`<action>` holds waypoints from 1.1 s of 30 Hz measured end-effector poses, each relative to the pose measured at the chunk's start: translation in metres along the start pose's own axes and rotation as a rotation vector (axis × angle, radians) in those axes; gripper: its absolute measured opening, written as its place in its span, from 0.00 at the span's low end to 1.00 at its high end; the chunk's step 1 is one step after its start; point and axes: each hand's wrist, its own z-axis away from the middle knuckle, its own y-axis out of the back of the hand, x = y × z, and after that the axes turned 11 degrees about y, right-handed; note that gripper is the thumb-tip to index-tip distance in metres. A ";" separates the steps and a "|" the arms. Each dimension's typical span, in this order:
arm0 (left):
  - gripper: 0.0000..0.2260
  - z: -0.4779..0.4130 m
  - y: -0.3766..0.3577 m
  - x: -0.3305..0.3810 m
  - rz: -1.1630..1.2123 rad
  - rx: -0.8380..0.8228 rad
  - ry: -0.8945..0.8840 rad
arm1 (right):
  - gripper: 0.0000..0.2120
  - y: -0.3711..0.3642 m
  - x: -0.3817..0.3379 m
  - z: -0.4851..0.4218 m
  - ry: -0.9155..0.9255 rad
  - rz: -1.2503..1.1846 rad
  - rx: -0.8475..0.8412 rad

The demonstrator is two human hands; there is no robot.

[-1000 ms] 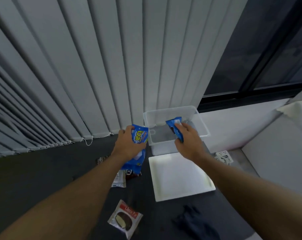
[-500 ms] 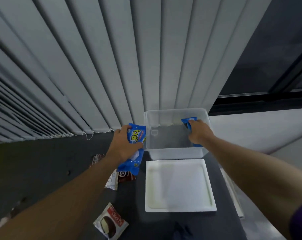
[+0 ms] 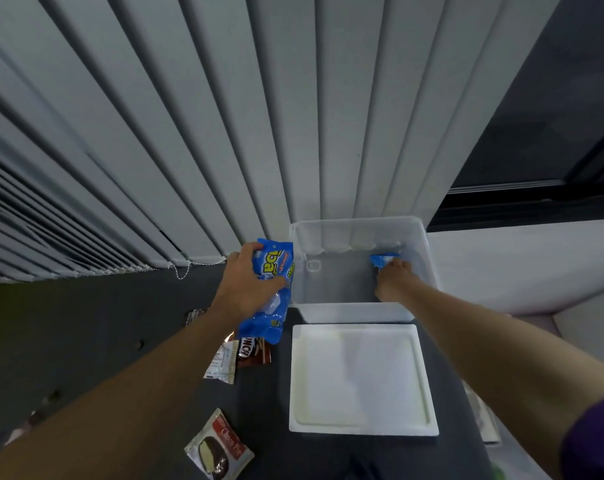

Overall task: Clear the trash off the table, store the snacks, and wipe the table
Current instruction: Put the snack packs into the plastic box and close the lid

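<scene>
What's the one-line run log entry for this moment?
stage: storing snacks | right hand: small blue packet inside clear bin | left hand: holding blue snack bag beside bin

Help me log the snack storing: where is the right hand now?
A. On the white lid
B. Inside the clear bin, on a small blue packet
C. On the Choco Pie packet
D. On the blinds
B: the right hand reaches down inside the clear bin, fingers on a small blue packet at its floor.

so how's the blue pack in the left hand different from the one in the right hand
The left hand grips a large blue snack pack outside the clear bin, at its left wall, yellow lettering showing. The right hand holds a small blue packet down inside the bin, mostly hidden under the fingers, print unreadable. Both are blue wrappers, each gripped in one hand.
</scene>
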 end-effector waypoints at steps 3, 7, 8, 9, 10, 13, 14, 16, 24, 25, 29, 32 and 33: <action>0.31 -0.002 -0.003 0.013 0.027 -0.003 -0.037 | 0.23 0.016 0.000 0.024 0.037 -0.163 0.243; 0.32 -0.005 -0.012 0.034 0.006 -0.020 -0.104 | 0.26 0.030 0.007 0.057 0.159 -0.109 0.655; 0.32 -0.006 -0.016 0.039 -0.008 -0.024 -0.115 | 0.29 0.028 0.010 0.063 0.144 -0.082 0.686; 0.32 -0.007 -0.019 0.044 -0.015 -0.027 -0.124 | 0.31 0.026 0.013 0.069 0.118 -0.056 0.689; 0.32 -0.008 -0.024 0.048 -0.013 -0.033 -0.128 | 0.34 0.023 0.016 0.075 0.088 -0.045 0.670; 0.32 -0.013 -0.039 0.060 -0.015 -0.055 -0.140 | 0.38 0.010 0.027 0.082 0.061 -0.141 0.547; 0.32 -0.015 -0.045 0.063 -0.025 -0.068 -0.142 | 0.39 0.006 0.030 0.082 0.078 -0.188 0.530; 0.32 -0.021 -0.058 0.068 -0.040 -0.105 -0.145 | 0.39 0.003 0.031 0.082 0.097 -0.242 0.547; 0.28 -0.045 -0.119 0.077 -0.041 -0.194 -0.014 | 0.36 0.000 0.029 0.078 0.080 -0.289 0.624; 0.27 -0.047 -0.127 0.077 -0.037 -0.196 0.001 | 0.36 0.000 0.029 0.078 0.078 -0.283 0.627; 0.25 -0.060 -0.155 0.075 -0.104 -0.215 0.034 | 0.36 -0.002 0.027 0.078 0.071 -0.294 0.654; 0.23 -0.069 -0.177 0.068 -0.095 -0.340 0.107 | 0.35 -0.001 0.027 0.078 0.062 -0.281 0.669; 0.25 -0.072 -0.181 0.064 -0.105 -0.419 0.141 | 0.35 0.000 0.027 0.078 0.063 -0.270 0.666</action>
